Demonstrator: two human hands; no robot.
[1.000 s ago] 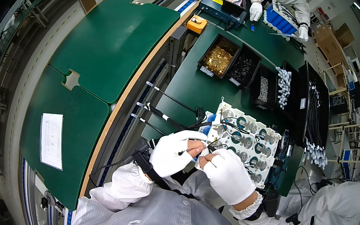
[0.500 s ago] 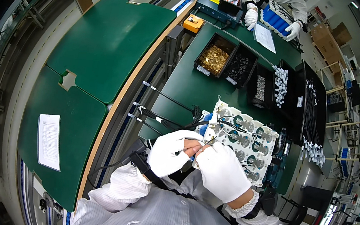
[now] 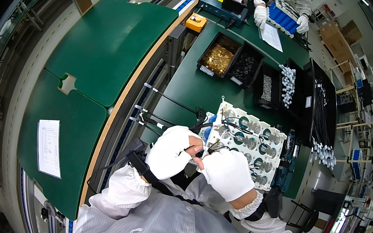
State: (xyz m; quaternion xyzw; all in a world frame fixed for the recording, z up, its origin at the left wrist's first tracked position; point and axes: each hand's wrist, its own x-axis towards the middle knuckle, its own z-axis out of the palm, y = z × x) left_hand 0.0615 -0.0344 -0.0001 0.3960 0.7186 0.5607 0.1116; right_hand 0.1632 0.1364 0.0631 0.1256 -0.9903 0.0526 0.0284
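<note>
left hand [image 3: 170,152] and right hand [image 3: 229,174] pinched, contents unclear; close black cables [image 3: 201,117] over desk's [image 3: 193,84] left edge could snag.

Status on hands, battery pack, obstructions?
Left hand, right hand: fingertips close together, grip unclear. Battery pack partly hidden behind right hand. Black cables bunched at its left side.
</note>
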